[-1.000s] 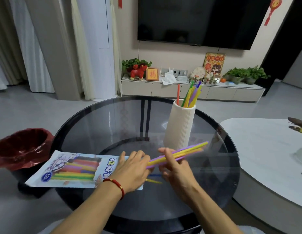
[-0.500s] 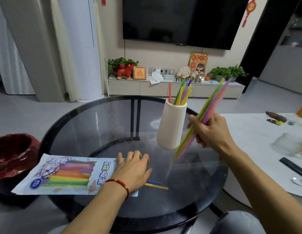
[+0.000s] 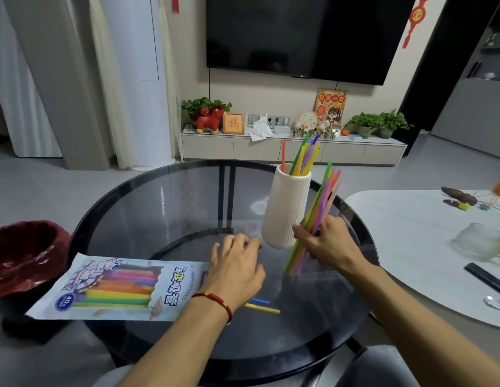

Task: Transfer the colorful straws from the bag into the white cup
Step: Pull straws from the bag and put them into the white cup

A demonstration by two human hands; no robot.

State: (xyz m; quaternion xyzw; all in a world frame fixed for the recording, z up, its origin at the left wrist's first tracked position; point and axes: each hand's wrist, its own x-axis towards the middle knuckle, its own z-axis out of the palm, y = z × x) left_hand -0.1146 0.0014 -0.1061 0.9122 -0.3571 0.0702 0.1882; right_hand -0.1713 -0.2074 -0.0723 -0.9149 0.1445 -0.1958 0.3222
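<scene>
We record a round tabletop of dark smoked glass with a black rim, its frame visible through the pane. Near its centre stands the white cup, ribbed and upright, already holding several straws that lean out of its mouth. The right hand sits just right of the cup, its grip clenched around a bundle of straws held steeply tilted, upper ends beside the cup's rim, lower ends close above the glass. The left hand lies palm down with fingers spread, its grip released, resting on the open end of the bag. The bag lies flat at the tabletop's left edge with coloured straws showing through its window. Two loose straws, one blue and one yellow, protrude from under the left hand onto the glass.

Left of the tabletop we note a bin lined in red. To the right stands a white table bearing a glass cup. Against the far wall: a television, a low cabinet with potted plants and ornaments, and pale curtains on the left.
</scene>
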